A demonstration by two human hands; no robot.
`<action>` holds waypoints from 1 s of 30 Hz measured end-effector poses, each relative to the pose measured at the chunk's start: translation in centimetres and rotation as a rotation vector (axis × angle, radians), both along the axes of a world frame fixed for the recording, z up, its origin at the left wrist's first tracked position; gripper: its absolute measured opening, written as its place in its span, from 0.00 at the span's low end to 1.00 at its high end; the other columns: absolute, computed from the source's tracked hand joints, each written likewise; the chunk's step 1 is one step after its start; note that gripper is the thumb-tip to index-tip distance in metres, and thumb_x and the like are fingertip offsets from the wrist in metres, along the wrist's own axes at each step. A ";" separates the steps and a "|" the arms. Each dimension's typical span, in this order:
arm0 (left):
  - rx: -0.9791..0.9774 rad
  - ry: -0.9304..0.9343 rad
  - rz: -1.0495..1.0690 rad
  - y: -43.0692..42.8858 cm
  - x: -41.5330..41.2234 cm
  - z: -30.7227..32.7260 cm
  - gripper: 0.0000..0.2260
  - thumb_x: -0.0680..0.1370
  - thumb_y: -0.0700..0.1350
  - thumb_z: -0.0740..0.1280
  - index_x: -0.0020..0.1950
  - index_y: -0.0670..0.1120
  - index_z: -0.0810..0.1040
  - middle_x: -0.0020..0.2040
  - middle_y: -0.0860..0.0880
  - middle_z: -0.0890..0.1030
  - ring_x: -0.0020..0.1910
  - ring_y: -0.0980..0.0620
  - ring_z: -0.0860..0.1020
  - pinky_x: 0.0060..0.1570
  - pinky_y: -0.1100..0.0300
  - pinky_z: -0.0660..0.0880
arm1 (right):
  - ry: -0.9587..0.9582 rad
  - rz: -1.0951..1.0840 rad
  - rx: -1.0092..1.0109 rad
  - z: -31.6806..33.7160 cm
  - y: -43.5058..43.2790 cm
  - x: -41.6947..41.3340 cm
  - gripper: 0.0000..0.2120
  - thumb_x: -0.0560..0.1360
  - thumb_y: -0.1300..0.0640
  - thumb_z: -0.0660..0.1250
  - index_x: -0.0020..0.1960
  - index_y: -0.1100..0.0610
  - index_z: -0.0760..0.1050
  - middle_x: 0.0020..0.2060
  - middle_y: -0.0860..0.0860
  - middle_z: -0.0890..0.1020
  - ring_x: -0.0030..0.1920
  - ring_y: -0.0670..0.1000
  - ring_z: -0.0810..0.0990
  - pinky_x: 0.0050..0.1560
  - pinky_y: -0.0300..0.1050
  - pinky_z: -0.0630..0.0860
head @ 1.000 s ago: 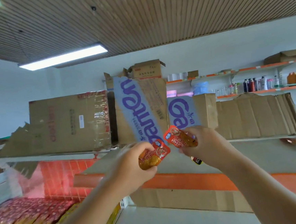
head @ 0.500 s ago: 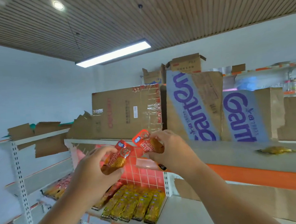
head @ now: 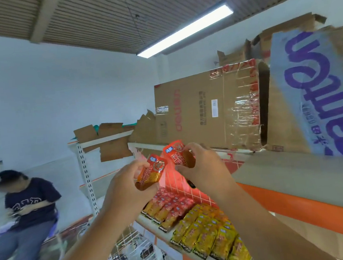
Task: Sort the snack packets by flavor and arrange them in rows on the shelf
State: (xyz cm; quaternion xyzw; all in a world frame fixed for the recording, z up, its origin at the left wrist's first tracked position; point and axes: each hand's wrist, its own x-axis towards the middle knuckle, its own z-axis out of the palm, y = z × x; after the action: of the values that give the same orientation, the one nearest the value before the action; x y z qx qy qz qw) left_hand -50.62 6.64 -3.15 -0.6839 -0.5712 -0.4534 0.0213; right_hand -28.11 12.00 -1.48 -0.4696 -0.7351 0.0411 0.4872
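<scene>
My left hand (head: 125,186) pinches a red snack packet (head: 152,171) by its side, held up in front of me. My right hand (head: 203,166) grips a second red snack packet (head: 175,153) just to the right, and a dark packet end pokes out under that palm. The two packets almost touch. Below them, on the shelf (head: 166,234), lie rows of red packets (head: 169,207) at the back left and yellow packets (head: 210,235) toward the front right.
Flattened cardboard boxes (head: 206,109) lean on the upper shelf (head: 296,172) with its orange edge. A seated person (head: 25,209) is at the left, beside a white shelf upright (head: 87,180). Wire baskets (head: 134,250) hang under the packet shelf.
My view has swung left and tilted; the packet shelf and a seated person have come into sight. Both hands keep their packets, held close together.
</scene>
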 end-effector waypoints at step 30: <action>-0.148 -0.100 0.199 17.3 -14.8 -9.3 0.22 0.68 0.63 0.74 0.60 0.65 0.73 0.52 0.62 0.81 0.49 0.65 0.79 0.45 0.66 0.76 | 0.028 0.111 -0.287 -12.9 19.5 -17.2 0.27 0.71 0.36 0.72 0.65 0.42 0.68 0.50 0.43 0.73 0.51 0.48 0.77 0.51 0.47 0.79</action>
State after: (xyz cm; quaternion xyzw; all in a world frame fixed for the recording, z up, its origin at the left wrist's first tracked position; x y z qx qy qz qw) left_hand -65.43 23.93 -12.46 -0.6001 -0.6685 -0.4391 -0.0131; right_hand -45.27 31.49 -14.40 -0.4923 -0.7398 0.1789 0.4222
